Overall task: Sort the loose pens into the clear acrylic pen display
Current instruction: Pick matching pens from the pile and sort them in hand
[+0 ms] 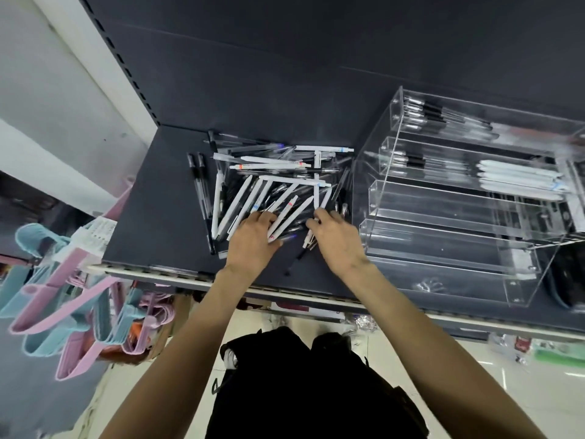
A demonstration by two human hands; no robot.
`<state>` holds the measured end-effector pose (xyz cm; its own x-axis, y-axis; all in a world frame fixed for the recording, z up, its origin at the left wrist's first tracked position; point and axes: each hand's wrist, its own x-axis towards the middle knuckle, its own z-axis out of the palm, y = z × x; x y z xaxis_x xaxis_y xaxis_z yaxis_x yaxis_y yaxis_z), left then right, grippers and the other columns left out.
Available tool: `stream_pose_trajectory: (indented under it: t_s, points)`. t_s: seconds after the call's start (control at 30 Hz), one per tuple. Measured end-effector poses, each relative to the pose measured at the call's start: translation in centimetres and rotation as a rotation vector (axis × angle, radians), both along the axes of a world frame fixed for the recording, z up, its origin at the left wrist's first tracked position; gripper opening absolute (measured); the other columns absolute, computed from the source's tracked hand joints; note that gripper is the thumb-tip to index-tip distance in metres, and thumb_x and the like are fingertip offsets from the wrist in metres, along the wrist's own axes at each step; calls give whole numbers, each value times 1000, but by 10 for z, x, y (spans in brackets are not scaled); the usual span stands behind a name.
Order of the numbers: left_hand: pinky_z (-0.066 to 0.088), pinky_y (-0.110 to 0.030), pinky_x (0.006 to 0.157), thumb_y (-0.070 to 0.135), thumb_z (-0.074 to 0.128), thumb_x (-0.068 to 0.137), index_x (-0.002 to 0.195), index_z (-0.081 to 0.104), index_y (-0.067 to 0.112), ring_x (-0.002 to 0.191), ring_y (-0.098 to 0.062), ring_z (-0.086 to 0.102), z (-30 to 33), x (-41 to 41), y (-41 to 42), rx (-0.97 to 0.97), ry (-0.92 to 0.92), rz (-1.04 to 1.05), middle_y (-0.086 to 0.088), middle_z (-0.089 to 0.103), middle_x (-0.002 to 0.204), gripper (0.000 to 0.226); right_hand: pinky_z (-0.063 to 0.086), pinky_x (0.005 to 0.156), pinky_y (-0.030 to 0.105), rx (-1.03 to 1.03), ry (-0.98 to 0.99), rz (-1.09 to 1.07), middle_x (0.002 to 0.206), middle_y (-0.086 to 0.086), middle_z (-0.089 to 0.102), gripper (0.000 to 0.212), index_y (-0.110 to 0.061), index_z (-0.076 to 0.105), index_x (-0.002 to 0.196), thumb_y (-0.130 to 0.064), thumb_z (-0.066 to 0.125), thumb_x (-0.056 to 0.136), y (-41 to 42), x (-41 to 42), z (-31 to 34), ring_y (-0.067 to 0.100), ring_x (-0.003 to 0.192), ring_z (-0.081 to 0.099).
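A heap of loose pens (278,172), white ones and clear black-tipped ones, lies on the dark shelf (158,217). To its right stands the clear acrylic pen display (443,204) with stepped trays; its top two trays hold clear pens and white pens, the lower trays look bare. My left hand (253,240) rests on the heap's near edge with fingers curled over white pens. My right hand (337,236) is beside it, fingertips closed on a white pen (307,239) at the heap's near right corner.
Pink and blue plastic hangers (63,296) hang below the shelf at the left. The shelf's front rail (285,294) runs across under my wrists. A dark back panel rises behind the heap. Packaged goods lie on the floor at the lower right.
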<state>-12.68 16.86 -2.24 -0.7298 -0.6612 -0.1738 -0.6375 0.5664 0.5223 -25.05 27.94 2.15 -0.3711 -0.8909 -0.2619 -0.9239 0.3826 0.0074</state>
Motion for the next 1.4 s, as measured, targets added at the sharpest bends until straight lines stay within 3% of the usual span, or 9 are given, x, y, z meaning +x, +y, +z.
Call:
stream_pose_trajectory:
  t_s: [0.27, 0.47, 0.57, 0.7, 0.8, 0.9, 1.1, 1.23, 1.4]
  points:
    - [49, -34, 83, 35, 63, 89, 123, 49, 10, 100, -26, 61, 9, -12, 2, -16, -89, -19, -9, 56, 119, 45, 44, 60, 32, 102, 106, 550, 111, 6, 56, 40, -11, 47, 127, 5, 45, 90, -8, -23, -4, 25, 97, 56]
    - [45, -35, 83, 24, 56, 95, 119, 55, 5, 102, -30, 59, 12, -15, 8, 126, -56, 0, -14, 59, 116, 31, 39, 60, 30, 112, 141, 674, 104, 6, 60, 27, -8, 61, 108, 2, 42, 91, -12, -22, 1, 25, 99, 56]
    - [47, -38, 79, 21, 48, 98, 116, 56, 3, 89, -31, 60, 15, -11, 11, 315, -19, 71, -15, 55, 109, 26, 34, 53, 28, 44, 187, 658, 89, 2, 65, 19, -11, 65, 94, 0, 54, 85, -7, -24, 4, 21, 88, 60]
    - [50, -29, 69, 17, 41, 100, 108, 52, 6, 66, -14, 55, 29, -3, 22, 711, 145, 329, -7, 57, 88, 17, 37, 43, 24, -202, 116, 603, 70, 3, 62, 23, -10, 67, 81, 6, 71, 64, 3, -31, 10, 21, 71, 58]
    - [51, -21, 63, 15, 40, 100, 108, 51, 5, 63, -16, 63, 47, 2, 35, 948, 316, 457, -9, 68, 97, 17, 46, 42, 25, -411, 114, 563, 74, 0, 64, 30, -13, 68, 82, 7, 52, 68, 12, -35, 26, 18, 69, 58]
    - [56, -27, 61, 18, 36, 103, 112, 50, 8, 64, -20, 69, 70, 4, 50, 1146, 475, 449, -10, 73, 98, 19, 50, 51, 25, -523, 134, 586, 87, -1, 67, 37, -14, 68, 86, 4, 37, 77, 14, -31, 41, 18, 77, 60]
    - [26, -17, 40, 25, 35, 104, 103, 52, 13, 43, -7, 35, 91, 7, 68, 993, 668, 457, 1, 56, 71, 22, 55, 56, 26, -775, 67, 573, 101, 0, 69, 34, -12, 71, 98, 7, 50, 79, 12, -25, 40, 18, 86, 63]
    - [23, -15, 42, 27, 38, 102, 100, 57, 17, 48, -4, 33, 91, 7, 73, 891, 806, 541, 13, 46, 60, 22, 58, 72, 34, -920, -196, 440, 107, 4, 69, 40, -7, 69, 110, 13, 65, 76, 15, -14, 33, 20, 94, 65]
    - [24, -17, 43, 29, 41, 101, 103, 61, 16, 51, -6, 34, 79, -5, 73, 894, 845, 575, 2, 39, 62, 24, 57, 79, 32, -945, -309, 337, 97, 7, 72, 27, -4, 73, 96, 11, 70, 73, 21, 8, 14, 21, 87, 68]
